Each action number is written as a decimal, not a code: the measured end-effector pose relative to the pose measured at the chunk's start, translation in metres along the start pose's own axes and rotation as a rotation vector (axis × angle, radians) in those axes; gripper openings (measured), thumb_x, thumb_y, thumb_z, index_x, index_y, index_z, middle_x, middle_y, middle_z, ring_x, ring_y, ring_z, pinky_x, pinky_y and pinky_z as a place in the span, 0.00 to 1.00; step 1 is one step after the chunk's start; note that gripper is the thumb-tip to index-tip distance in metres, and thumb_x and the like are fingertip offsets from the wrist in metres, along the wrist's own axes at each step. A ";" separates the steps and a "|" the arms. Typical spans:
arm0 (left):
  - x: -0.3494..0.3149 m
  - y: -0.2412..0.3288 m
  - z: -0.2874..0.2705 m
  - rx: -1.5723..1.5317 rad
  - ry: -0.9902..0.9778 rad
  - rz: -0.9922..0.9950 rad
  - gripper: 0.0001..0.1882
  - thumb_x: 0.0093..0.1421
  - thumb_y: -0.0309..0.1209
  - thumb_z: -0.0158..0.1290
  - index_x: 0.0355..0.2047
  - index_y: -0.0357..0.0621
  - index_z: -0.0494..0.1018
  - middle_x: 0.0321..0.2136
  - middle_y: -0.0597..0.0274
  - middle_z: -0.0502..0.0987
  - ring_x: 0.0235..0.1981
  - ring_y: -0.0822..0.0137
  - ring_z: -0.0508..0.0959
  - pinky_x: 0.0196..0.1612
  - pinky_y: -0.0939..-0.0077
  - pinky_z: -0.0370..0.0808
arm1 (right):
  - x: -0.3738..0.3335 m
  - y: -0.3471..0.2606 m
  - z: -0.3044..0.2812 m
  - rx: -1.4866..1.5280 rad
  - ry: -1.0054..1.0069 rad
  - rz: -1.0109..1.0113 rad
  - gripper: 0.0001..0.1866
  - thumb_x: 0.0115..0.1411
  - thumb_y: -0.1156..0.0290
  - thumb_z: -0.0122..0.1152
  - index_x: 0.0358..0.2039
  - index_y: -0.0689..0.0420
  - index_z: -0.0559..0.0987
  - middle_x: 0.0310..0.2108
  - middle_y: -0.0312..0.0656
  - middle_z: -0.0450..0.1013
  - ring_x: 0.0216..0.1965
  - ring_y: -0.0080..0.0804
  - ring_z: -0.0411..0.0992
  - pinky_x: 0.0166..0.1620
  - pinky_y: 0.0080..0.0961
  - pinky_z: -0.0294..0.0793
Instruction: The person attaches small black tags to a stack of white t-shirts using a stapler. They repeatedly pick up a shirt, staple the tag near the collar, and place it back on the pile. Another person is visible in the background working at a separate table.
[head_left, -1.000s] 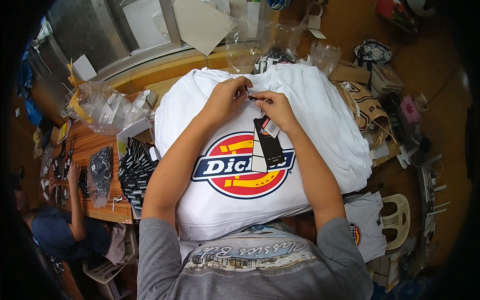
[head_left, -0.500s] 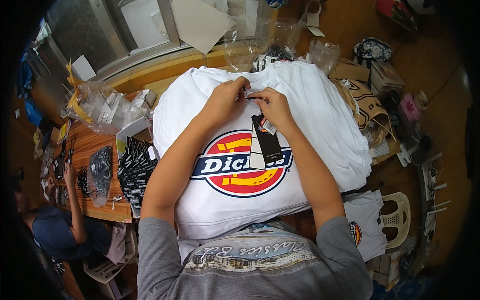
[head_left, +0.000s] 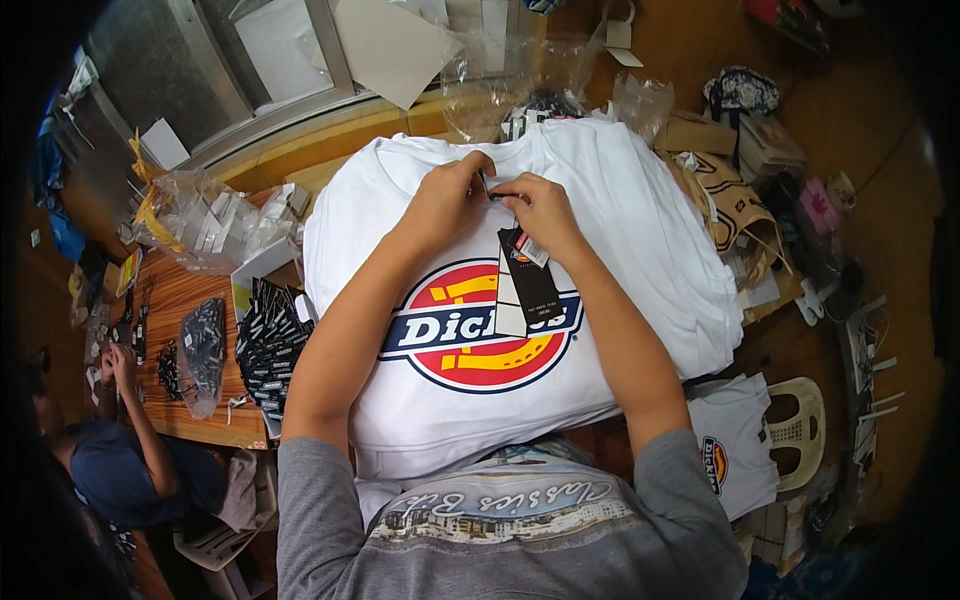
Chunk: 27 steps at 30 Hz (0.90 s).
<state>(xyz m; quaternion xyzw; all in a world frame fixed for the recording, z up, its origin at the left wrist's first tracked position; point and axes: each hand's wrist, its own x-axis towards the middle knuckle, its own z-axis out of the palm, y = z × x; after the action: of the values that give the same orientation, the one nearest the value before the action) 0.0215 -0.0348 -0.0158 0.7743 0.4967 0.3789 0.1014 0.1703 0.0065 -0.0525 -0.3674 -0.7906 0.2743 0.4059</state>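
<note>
Right hand (head_left: 536,205) pinches black string (head_left: 497,196) between closed fingertips; left hand (head_left: 452,200) curls at 9 o'clock, its grip unclear; tags (head_left: 535,295), nearer the right, lie at 6 o'clock on the shirt (head_left: 445,345), long axis 12-to-6.

White shirt (head_left: 420,420), spread face up atop a pile (head_left: 690,300); its red, blue and yellow emblem (head_left: 450,325) is partly covered by overlapping black and white tags (head_left: 537,292).
</note>
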 end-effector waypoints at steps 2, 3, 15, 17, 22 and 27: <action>0.001 -0.002 0.000 -0.014 0.003 -0.043 0.13 0.40 0.18 0.47 0.28 0.39 0.62 0.18 0.53 0.70 0.22 0.55 0.71 0.26 0.71 0.66 | 0.000 -0.002 0.000 0.032 -0.012 -0.003 0.07 0.43 0.77 0.54 0.25 0.57 0.76 0.25 0.43 0.70 0.27 0.38 0.69 0.32 0.25 0.67; 0.001 -0.004 0.002 -0.045 0.007 -0.038 0.12 0.40 0.17 0.47 0.28 0.39 0.62 0.17 0.52 0.70 0.22 0.55 0.71 0.26 0.71 0.66 | 0.000 -0.002 0.000 0.026 -0.012 -0.014 0.07 0.42 0.78 0.54 0.25 0.58 0.76 0.25 0.42 0.70 0.26 0.38 0.69 0.32 0.25 0.67; 0.009 -0.031 0.002 -0.562 -0.223 -0.179 0.20 0.44 0.14 0.48 0.34 0.43 0.53 0.16 0.63 0.67 0.22 0.74 0.68 0.29 0.84 0.64 | -0.004 0.001 0.004 0.134 -0.076 0.018 0.08 0.42 0.83 0.52 0.26 0.64 0.75 0.21 0.41 0.69 0.19 0.25 0.67 0.26 0.17 0.65; 0.010 -0.030 0.001 -0.543 -0.250 -0.183 0.21 0.44 0.13 0.47 0.35 0.43 0.52 0.17 0.62 0.67 0.22 0.74 0.68 0.30 0.84 0.64 | -0.004 0.001 0.004 0.123 -0.073 0.018 0.08 0.42 0.83 0.51 0.26 0.64 0.75 0.21 0.41 0.69 0.19 0.25 0.67 0.26 0.16 0.65; 0.010 -0.034 0.001 -0.535 -0.269 -0.183 0.21 0.43 0.14 0.48 0.34 0.44 0.52 0.17 0.62 0.68 0.22 0.74 0.68 0.29 0.84 0.64 | -0.004 0.000 0.004 0.093 -0.114 0.023 0.07 0.42 0.82 0.52 0.25 0.65 0.75 0.22 0.42 0.70 0.21 0.25 0.68 0.26 0.17 0.66; 0.012 -0.028 -0.016 -0.140 0.117 -0.002 0.19 0.43 0.19 0.50 0.35 0.42 0.57 0.22 0.63 0.69 0.24 0.71 0.69 0.29 0.81 0.65 | 0.032 0.024 -0.035 0.080 -0.082 0.013 0.07 0.43 0.80 0.53 0.26 0.62 0.75 0.24 0.42 0.72 0.24 0.24 0.69 0.29 0.17 0.67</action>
<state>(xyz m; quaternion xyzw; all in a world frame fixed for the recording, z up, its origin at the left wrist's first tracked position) -0.0065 -0.0149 -0.0139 0.7413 0.4750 0.4571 0.1265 0.1959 0.0507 -0.0380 -0.3447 -0.7925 0.3230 0.3858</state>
